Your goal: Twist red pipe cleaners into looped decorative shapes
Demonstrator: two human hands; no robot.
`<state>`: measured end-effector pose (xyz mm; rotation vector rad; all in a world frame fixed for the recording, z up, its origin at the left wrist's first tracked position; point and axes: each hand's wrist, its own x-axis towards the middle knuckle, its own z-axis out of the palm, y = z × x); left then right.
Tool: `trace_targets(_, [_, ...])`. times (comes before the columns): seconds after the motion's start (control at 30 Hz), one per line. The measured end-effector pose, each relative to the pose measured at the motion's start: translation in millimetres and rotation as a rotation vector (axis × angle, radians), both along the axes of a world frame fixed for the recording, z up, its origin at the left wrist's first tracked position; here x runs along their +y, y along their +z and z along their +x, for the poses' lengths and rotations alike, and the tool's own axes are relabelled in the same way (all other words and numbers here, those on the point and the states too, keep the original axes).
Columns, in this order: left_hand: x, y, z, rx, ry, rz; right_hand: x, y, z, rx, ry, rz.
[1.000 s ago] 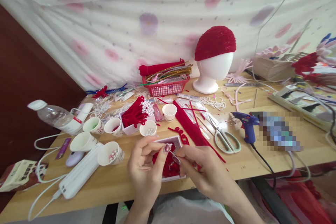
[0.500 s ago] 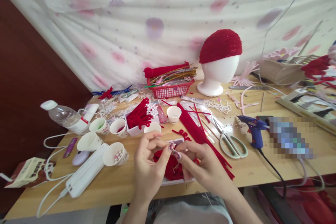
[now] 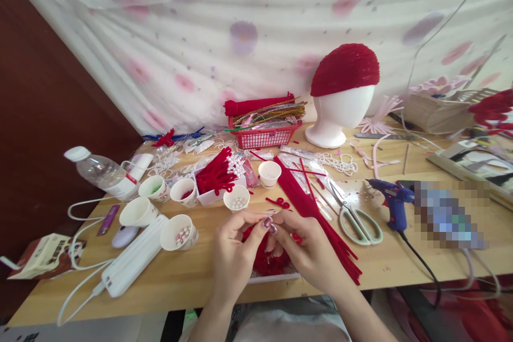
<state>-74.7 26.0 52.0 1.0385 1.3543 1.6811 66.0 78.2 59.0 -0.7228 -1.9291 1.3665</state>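
the left hand [image 3: 234, 251] and right hand [image 3: 310, 254] meet fingertip to fingertip at the near edge of the wooden table [image 3: 184, 278], both pinched closed on a small thin piece [image 3: 271, 224], probably a bit of wire or a bead, too tiny to tell. it sits just above the white tray of red fuzzy pieces [image 3: 272, 267]. the piece looks light, slippery and easily dropped, so a thumb-and-forefinger pinch at its ends suits it. a paper cup of pearl beads [image 3: 236, 198] stands just beyond; green-handled scissors [image 3: 355, 219] lie to the right.
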Motion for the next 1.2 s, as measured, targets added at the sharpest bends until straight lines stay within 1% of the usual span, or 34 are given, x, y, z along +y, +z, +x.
trace_targets(0.1, [-2.7, -1.2, -1.9, 0.028, 0.021, -0.041, 1.1, -0.1, -0.5, -0.057, 0.018, -0.002])
trace_targets(0.13, [-3.5, -1.3, -3.0, 0.068, 0.026, -0.039, 1.2, -0.2, -0.6, -0.076, 0.022, -0.001])
trace_targets(0.3, [-7.9, -2.5, -7.8, 0.431, 0.097, 0.058, -0.7, -2.4, -1.9, -0.115, -0.003, 0.057])
trace_targets(0.37, [-9.7, -3.7, -8.2, 0.507, 0.139, 0.083, -2.2, -2.9, -2.8, -0.123, -0.017, 0.08])
trace_targets(0.47, [-11.3, -4.8, -7.9, 0.56, 0.184, 0.125, -4.7, -2.3, -4.1, -0.122, -0.028, 0.088])
trace_targets(0.63, [-11.1, -1.9, -10.8, 0.553, 0.168, 0.124, -6.5, -1.7, -4.2, -0.113, -0.007, 0.034])
trace_targets(0.77, [-10.1, 0.5, -16.1, 0.466, 0.154, 0.104, -6.5, -1.8, -4.0, -0.119, -0.004, 0.018])
trace_targets(0.87, [-8.5, 0.6, -18.4, 0.443, 0.167, 0.107, -7.0, -1.6, -4.1, -0.123, -0.008, 0.02])
trace_targets(1.0, [-6.3, 1.9, -18.8, 0.375, 0.147, 0.096, -7.7, -0.9, -4.0, -0.116, -0.007, -0.009])
trace_targets(1.2, [-6.7, 4.8, -20.1, 0.318, 0.143, 0.077, -8.0, -0.2, -2.4, -0.153, -0.011, 0.029])
